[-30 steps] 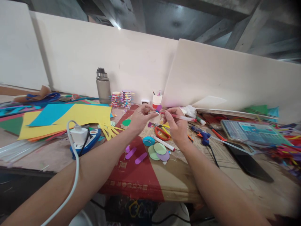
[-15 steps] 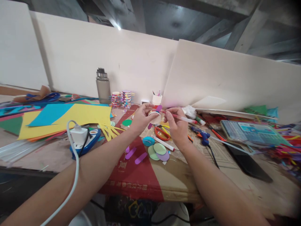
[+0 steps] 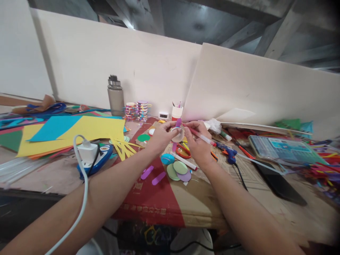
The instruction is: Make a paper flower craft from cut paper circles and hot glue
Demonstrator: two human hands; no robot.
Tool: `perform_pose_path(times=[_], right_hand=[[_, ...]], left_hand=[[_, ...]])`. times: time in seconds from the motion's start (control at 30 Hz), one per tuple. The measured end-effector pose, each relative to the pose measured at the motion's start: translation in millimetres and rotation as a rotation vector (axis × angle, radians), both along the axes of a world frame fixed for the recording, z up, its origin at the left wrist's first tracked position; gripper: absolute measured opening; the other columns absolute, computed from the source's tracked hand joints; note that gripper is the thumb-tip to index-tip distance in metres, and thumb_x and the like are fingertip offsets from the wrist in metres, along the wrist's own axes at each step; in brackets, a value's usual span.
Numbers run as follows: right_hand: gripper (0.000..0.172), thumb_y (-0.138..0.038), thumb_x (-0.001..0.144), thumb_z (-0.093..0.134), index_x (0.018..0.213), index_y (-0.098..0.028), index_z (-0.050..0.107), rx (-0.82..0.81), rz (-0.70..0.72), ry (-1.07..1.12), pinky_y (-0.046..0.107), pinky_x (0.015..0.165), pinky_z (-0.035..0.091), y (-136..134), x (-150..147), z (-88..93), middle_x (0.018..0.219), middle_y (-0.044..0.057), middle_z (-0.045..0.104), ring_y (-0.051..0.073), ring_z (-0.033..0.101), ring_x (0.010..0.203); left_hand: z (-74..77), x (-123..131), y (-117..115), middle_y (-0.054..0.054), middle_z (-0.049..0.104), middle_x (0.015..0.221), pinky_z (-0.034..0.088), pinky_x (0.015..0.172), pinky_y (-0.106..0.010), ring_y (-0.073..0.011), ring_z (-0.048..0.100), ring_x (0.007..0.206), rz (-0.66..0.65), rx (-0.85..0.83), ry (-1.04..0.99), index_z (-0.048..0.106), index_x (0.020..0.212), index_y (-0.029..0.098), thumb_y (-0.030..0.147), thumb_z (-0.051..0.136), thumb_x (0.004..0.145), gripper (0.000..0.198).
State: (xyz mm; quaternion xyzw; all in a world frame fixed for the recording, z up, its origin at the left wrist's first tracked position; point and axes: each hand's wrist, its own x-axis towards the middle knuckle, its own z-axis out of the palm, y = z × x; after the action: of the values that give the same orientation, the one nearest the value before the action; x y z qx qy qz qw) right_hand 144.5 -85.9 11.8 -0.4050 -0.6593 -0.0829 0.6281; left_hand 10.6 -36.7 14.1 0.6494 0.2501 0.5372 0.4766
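My left hand (image 3: 165, 135) is closed on a small round white piece (image 3: 177, 135), its fingers on the left side. Purple strips (image 3: 178, 122) stick out above and below that piece. My right hand (image 3: 198, 140) pinches a pen (image 3: 200, 135) with a clear barrel and red ends. The pen's tip is close to the top of the round piece; whether it touches cannot be made out. Under the hands lie orange-handled scissors (image 3: 183, 151), a white marker (image 3: 187, 162), a blue disc (image 3: 168, 158), pale green discs (image 3: 180, 167) and loose purple strips (image 3: 158, 178).
Coloured paper sheets (image 3: 101, 131) and a power strip (image 3: 106, 153) with a cable lie left. A bottle (image 3: 115, 97), decorated stacks (image 3: 142, 110) and a pen cup (image 3: 177, 112) stand behind. A glue gun (image 3: 228, 153), phone (image 3: 278, 184) and plastic case (image 3: 284, 149) are on the right.
The round piece has turned slightly in my left hand, its purple strip now more upright. The pen in my right hand has tilted more steeply, its rear end lower and further left.
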Motion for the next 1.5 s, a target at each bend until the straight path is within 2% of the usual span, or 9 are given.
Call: perform_pose_path(times=[0.13,0.37,0.77,1.13,1.5], right_hand=[[0.009,-0.031,0.09,0.057,0.093,-0.023,0.059,0.027,-0.03,-0.036,0.034,0.075,0.053,0.3,0.0,0.1,0.088,0.003,0.066,0.018,0.064,0.081],[0.008,-0.03,0.091,0.056,0.093,-0.023,0.059,0.04,-0.061,-0.067,0.035,0.076,0.053,1.9,0.6,-1.6,0.087,0.003,0.067,0.018,0.064,0.081],[0.007,-0.029,0.091,0.055,0.093,-0.023,0.059,0.071,-0.079,-0.107,0.034,0.076,0.052,4.1,1.7,-3.0,0.088,0.003,0.068,0.018,0.064,0.081],[0.009,-0.03,0.091,0.055,0.092,-0.023,0.06,0.032,-0.085,-0.129,0.037,0.077,0.053,2.5,1.0,-2.1,0.09,0.004,0.069,0.02,0.065,0.083],[0.005,-0.027,0.091,0.056,0.089,-0.023,0.059,0.069,-0.095,-0.145,0.035,0.077,0.052,4.1,1.1,-2.8,0.09,0.004,0.07,0.018,0.065,0.083]], left_hand=[[1.4,0.0,-4.6,-0.005,0.072,0.097,0.048,0.079,-0.027,-0.0158,0.062,0.087,0.042,0.015,0.038,0.073,0.102,0.014,0.024,0.067,0.073,0.031],[0.5,1.5,-5.4,-0.006,0.073,0.102,0.05,0.081,-0.028,-0.0183,0.064,0.093,0.022,0.035,0.018,0.072,0.104,0.014,0.028,0.069,0.074,0.033],[3.3,-1.1,-8.6,-0.006,0.073,0.105,0.05,0.084,-0.028,-0.0191,0.065,0.096,0.063,0.085,0.115,0.073,0.109,0.014,0.022,0.065,0.076,0.034],[-0.6,0.8,-4.2,-0.006,0.074,0.105,0.05,0.086,-0.031,-0.0193,0.065,0.098,0.017,0.105,0.081,0.073,0.105,0.017,0.019,0.065,0.075,0.032],[-1.2,1.5,-5.2,-0.007,0.074,0.107,0.051,0.088,-0.031,-0.0202,0.066,0.099,0.023,0.116,0.092,0.073,0.106,0.016,0.019,0.065,0.076,0.032]])
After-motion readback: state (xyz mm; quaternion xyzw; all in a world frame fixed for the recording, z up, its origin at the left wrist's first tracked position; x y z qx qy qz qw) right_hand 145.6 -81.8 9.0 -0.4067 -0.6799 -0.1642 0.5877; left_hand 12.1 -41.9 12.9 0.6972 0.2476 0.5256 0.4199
